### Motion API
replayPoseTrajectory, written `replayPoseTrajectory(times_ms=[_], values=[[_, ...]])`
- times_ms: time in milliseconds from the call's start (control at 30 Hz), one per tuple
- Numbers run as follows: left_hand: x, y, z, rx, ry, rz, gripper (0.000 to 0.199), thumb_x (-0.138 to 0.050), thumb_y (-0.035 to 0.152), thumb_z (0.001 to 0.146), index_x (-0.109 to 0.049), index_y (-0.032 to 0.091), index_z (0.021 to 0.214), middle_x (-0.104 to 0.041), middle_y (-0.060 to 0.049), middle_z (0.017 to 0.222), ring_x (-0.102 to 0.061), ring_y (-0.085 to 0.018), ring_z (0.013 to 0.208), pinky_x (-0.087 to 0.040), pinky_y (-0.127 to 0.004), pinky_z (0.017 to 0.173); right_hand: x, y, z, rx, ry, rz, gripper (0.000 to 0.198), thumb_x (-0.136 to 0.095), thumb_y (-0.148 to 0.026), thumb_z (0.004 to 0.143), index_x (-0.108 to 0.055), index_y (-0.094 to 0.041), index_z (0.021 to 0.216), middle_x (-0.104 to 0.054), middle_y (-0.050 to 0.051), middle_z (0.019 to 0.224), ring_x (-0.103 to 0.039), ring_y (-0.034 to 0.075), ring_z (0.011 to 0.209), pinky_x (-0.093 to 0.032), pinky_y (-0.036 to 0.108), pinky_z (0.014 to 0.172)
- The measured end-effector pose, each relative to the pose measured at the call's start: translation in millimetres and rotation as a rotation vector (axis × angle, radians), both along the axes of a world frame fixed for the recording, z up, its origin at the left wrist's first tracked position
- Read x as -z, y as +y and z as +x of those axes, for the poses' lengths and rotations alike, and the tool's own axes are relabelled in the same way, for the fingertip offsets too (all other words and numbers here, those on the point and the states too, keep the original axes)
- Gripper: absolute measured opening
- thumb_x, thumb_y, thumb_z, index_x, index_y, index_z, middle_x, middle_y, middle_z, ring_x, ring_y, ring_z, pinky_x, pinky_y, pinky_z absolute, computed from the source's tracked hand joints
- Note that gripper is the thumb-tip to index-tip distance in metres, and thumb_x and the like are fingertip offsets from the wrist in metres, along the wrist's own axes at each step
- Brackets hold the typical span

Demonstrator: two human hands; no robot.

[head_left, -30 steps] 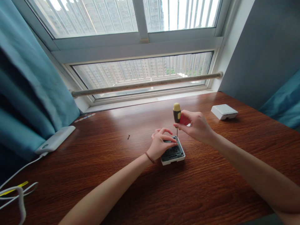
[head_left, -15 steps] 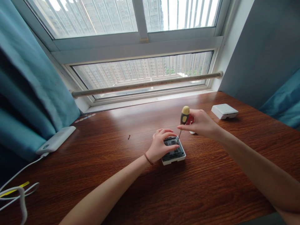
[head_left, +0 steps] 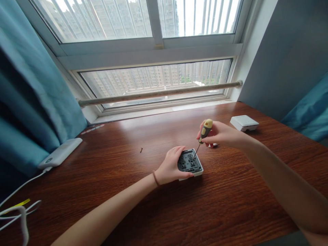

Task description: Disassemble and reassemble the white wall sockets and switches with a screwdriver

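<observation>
On the wooden table lies a square wall switch [head_left: 189,164], a white housing with a dark grey inner plate facing up. My left hand [head_left: 172,165] grips it from the left, thumb along the near edge and fingers at the far edge. In my right hand [head_left: 217,133] is a screwdriver [head_left: 205,130] with a yellow and grey handle. It tilts to the right, and its tip meets the inner plate near the right side. Whether a screw sits under the tip is too small to tell. Behind the right fingers, a small white piece [head_left: 213,146] is partly hidden.
A loose screw [head_left: 141,150] lies left of the switch. Another white square unit [head_left: 244,123] stands at the back right. At the left are a white power bank [head_left: 61,153] and a white cable [head_left: 23,218]. A window with a metal rail [head_left: 164,93] borders the table's far edge.
My left hand has shifted from over the inner plate to the switch's left side, uncovering the plate. The screwdriver handle has tipped right, and my right fingers have changed their hold on it.
</observation>
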State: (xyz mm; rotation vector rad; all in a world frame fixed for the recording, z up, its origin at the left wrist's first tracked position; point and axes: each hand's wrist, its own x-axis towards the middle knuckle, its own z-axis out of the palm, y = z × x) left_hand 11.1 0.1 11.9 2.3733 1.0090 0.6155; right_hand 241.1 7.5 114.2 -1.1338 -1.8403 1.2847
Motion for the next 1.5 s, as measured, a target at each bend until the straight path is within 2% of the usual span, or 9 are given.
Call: replayPoseTrajectory(times_ms=[133, 267, 467, 667, 767, 933, 1100, 1267, 1500], values=[[11.3, -5.1, -7.5, -0.020, -0.079, -0.024, 0.088, -0.071, 0.051, 0.060, -0.034, 0.018, 0.132, -0.038, -0.014, 0.134, -0.036, -0.028, 0.124, -0.028, -0.042, 0.106, -1.6, 2.1, -1.7, 0.031, -0.005, 0.047, 0.027, -0.069, -0.023, 0.066, -0.047, -0.017, 0.080, -0.066, 0.004, 0.075, -0.061, 0.012, 0.053, -0.051, 0.025, 0.048], [13.3, -8.6, -6.4, -0.041, -0.113, -0.035, 0.083, -0.070, 0.052, 0.061, -0.036, 0.020, 0.129, -0.041, -0.012, 0.130, -0.040, -0.028, 0.121, -0.032, -0.041, 0.104, 0.3, -2.6, -5.8, 0.163, -0.124, 0.210, 0.028, -0.072, -0.029, 0.064, -0.047, -0.018, 0.073, -0.065, 0.001, 0.062, -0.062, 0.014, 0.052, -0.049, 0.023, 0.045], [8.5, -10.4, -4.6, -0.051, -0.122, -0.039, 0.079, -0.071, 0.051, 0.060, -0.040, 0.020, 0.125, -0.044, -0.011, 0.126, -0.042, -0.028, 0.117, -0.034, -0.040, 0.102, 8.6, -8.1, -15.3, 0.299, -0.222, 0.451, 0.025, -0.072, -0.031, 0.063, -0.051, -0.018, 0.068, -0.063, 0.000, 0.059, -0.056, 0.011, 0.046, -0.043, 0.020, 0.040], [11.3, -11.6, -5.5, -0.035, -0.156, -0.050, 0.087, -0.074, 0.048, 0.057, -0.031, 0.019, 0.128, -0.040, -0.012, 0.128, -0.040, -0.028, 0.119, -0.031, -0.042, 0.104, 15.1, -8.6, -21.5, 0.155, 0.067, 0.224, 0.034, -0.069, -0.029, 0.068, -0.046, -0.019, 0.091, -0.063, 0.000, 0.074, -0.053, 0.007, 0.043, -0.042, 0.019, 0.036], [10.4, -13.7, -5.8, -0.039, -0.190, -0.074, 0.089, -0.075, 0.043, 0.057, -0.028, 0.019, 0.128, -0.040, -0.013, 0.125, -0.043, -0.028, 0.116, -0.034, -0.043, 0.102, 13.5, -8.0, -19.3, 0.134, 0.083, 0.180, 0.034, -0.070, -0.031, 0.067, -0.046, -0.018, 0.089, -0.061, -0.002, 0.071, -0.053, 0.007, 0.040, -0.040, 0.019, 0.034], [6.0, -15.1, -5.8, -0.018, -0.147, -0.059, 0.077, -0.073, 0.040, 0.060, -0.036, 0.020, 0.124, -0.042, -0.010, 0.120, -0.043, -0.026, 0.113, -0.036, -0.040, 0.101, 7.5, -7.9, -13.7, 0.065, 0.071, 0.134, 0.032, -0.067, -0.029, 0.071, -0.045, -0.018, 0.091, -0.062, 0.002, 0.078, -0.057, 0.008, 0.045, -0.047, 0.021, 0.039], [8.5, -14.5, -6.0, -0.019, -0.097, -0.044, 0.083, -0.067, 0.049, 0.065, -0.029, 0.020, 0.133, -0.038, -0.011, 0.125, -0.041, -0.025, 0.117, -0.034, -0.037, 0.104, 2.6, -10.9, -11.4, 0.006, 0.065, 0.115, 0.025, -0.062, -0.025, 0.076, -0.045, -0.018, 0.092, -0.065, 0.005, 0.084, -0.061, 0.010, 0.050, -0.050, 0.024, 0.046], [9.7, -12.9, -6.4, -0.065, -0.004, -0.052, 0.093, -0.070, 0.056, 0.058, -0.030, 0.024, 0.135, -0.036, -0.011, 0.125, -0.039, -0.030, 0.116, -0.032, -0.045, 0.102, 1.8, -11.9, -10.8, -0.018, 0.060, 0.130, 0.026, -0.065, -0.029, 0.074, -0.045, -0.018, 0.087, -0.065, 0.005, 0.085, -0.062, 0.012, 0.053, -0.052, 0.026, 0.048], [-1.9, -13.0, -7.2, -0.074, 0.125, -0.054, 0.093, -0.073, 0.041, 0.055, -0.028, 0.027, 0.136, -0.035, -0.010, 0.127, -0.036, -0.032, 0.118, -0.028, -0.047, 0.102, 5.8, -12.6, -13.0, -0.014, 0.028, 0.188, 0.025, -0.063, -0.031, 0.076, -0.044, -0.018, 0.085, -0.064, 0.005, 0.083, -0.060, 0.010, 0.053, -0.050, 0.025, 0.047]])
